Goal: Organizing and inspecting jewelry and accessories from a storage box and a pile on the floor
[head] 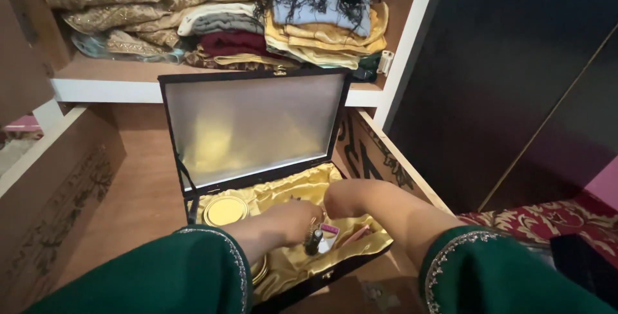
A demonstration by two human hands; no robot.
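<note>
An open black case (168, 121) with a mirrored lid and yellow satin lining (302, 182) stands on a wooden wardrobe shelf. Both my hands reach down into it. My left hand (297, 216) is bent at the wrist with its fingers hidden among the satin, next to a small dark bottle (313, 242). My right hand (338, 198) is curled beside it, fingers hidden too. A round gold tin (225, 210) lies in the case's left corner. A small white and pink packet (329, 231) lies by the bottle. Green embroidered sleeves cover both my forearms.
Folded clothes (212, 21) in gold, cream, maroon and yellow are stacked on the upper shelf (106, 82). A white wardrobe partition (409, 44) and a dark door (508, 76) stand to the right. A red patterned fabric (547, 221) lies at lower right.
</note>
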